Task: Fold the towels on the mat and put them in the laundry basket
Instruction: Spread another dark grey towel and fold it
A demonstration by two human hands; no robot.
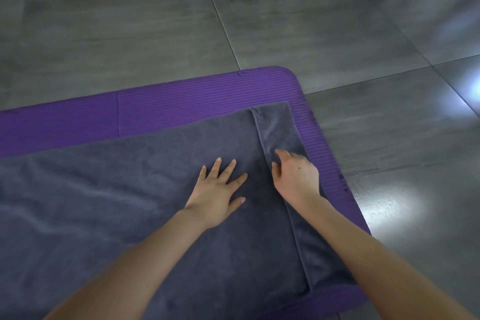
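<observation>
pressing the towel [124,189] with a flat left hand [215,196], right hand [296,180] on its fold (grip unclear)

Towel [130,202] on mat [181,104]

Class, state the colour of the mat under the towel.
The mat is purple, finely ribbed; head view.

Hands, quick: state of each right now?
Left hand: open, pressed flat on the grey towel.
Right hand: on the towel's folded right edge; blurred, pinching or just touching cannot be told.
</observation>
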